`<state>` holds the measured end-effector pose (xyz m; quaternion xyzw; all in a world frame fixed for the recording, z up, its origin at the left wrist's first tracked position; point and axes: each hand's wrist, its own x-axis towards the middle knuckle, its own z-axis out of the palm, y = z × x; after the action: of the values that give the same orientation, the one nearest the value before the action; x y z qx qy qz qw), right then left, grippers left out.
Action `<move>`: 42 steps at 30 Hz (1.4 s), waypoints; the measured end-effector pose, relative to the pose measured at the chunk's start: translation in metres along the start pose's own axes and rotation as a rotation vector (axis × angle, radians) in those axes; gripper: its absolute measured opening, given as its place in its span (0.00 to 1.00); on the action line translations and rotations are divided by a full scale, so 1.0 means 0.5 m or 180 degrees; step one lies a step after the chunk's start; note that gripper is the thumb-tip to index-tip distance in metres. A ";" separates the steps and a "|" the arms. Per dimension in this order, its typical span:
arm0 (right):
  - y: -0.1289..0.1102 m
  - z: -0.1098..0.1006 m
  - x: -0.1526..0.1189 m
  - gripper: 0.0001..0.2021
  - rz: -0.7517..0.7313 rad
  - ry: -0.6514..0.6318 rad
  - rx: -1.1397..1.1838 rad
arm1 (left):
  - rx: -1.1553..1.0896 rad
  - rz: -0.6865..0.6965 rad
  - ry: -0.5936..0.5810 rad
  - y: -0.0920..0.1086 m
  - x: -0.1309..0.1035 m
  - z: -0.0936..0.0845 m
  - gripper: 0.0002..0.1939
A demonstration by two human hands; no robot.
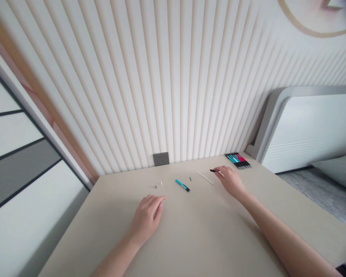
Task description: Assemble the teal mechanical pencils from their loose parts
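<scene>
My right hand (228,180) is above the table's right half, thumb and fingertips pinched on a short black pen part (212,170). Left of it lies a thin white pen refill (204,177). A turquoise pen barrel (182,185) with a black end rests at mid-table, and a tiny dark piece, perhaps a spring (190,179), is between the two. My left hand (148,212) rests on the tabletop, fingers loosely bent and apart from the thumb, with nothing visible in it. Beyond its fingertips stand a small grey piece (156,186) and a small white piece (161,183).
Several pens in turquoise, black and red (238,160) lie in a row at the back right of the beige table (190,238). A dark wall socket (160,159) sits just above the back edge. To the right is a bed with a grey headboard (311,127).
</scene>
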<state>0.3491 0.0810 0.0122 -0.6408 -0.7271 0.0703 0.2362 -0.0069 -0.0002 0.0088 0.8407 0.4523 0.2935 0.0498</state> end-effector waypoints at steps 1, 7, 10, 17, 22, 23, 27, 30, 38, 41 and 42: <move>-0.023 0.005 -0.010 0.13 -0.0195 0.0110 0.0222 | 0.0038 0.0054 -0.0073 0.005 0.001 -0.001 0.15; -0.176 0.062 -0.098 0.12 -0.1456 -0.0103 0.1203 | 0.0163 0.0218 -0.0225 0.022 0.000 -0.002 0.16; -0.227 0.075 -0.131 0.11 -0.1759 -0.0278 0.1157 | 0.0222 0.0343 -0.0363 0.032 -0.001 0.003 0.15; -0.259 0.079 -0.136 0.08 -0.2132 -0.0233 0.1300 | 0.0088 0.0363 -0.0404 0.049 0.001 0.009 0.05; -0.279 0.073 -0.079 0.10 -0.2481 -0.0182 0.1550 | 0.0029 -0.0006 -0.0232 0.033 -0.004 0.016 0.08; -0.291 0.075 -0.063 0.11 -0.2427 -0.0146 0.1558 | 0.0018 -0.0073 -0.0165 0.030 -0.006 0.017 0.08; -0.347 0.103 0.005 0.12 -0.2382 -0.0170 0.1162 | 0.0081 -0.0251 0.0142 0.022 -0.013 0.015 0.07; -0.378 0.133 0.042 0.11 -0.2338 -0.0277 0.0358 | 0.0077 -0.0235 0.0324 0.020 -0.015 0.011 0.07; -0.392 0.161 0.058 0.12 -0.1946 -0.0529 -0.0551 | -0.0026 -0.0209 0.0310 0.023 -0.017 0.014 0.06; -0.396 0.170 0.057 0.11 -0.1861 -0.0551 -0.0732 | -0.0053 -0.0189 0.0244 0.024 -0.017 0.014 0.06; -0.396 0.174 0.057 0.11 -0.1796 -0.0543 -0.0783 | -0.0055 -0.0184 0.0233 0.024 -0.017 0.014 0.06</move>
<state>0.1314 0.0926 0.0233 -0.4295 -0.8963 -0.0330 0.1053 0.0021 -0.0124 0.0035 0.8156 0.4754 0.3263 0.0489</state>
